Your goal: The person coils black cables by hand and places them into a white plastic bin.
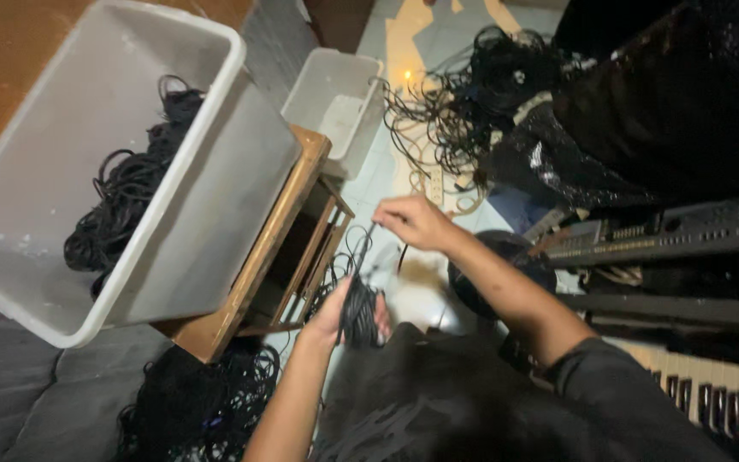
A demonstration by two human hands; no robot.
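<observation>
Black cable bundle [359, 310], loosely coiled, one strand stretched upward, above the floor.

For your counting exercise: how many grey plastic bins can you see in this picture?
2. A large bin sits tilted on a wooden stool at left, holding black cables. A small bin stands on the floor beyond it. Others may lie out of view.

Wooden stool [288, 218]: carries large grey bin [207, 192], left of left hand [339, 312].
Floor [387, 162]: small grey bin [335, 98], tangled black cables [464, 103], beyond right hand [412, 221].
</observation>
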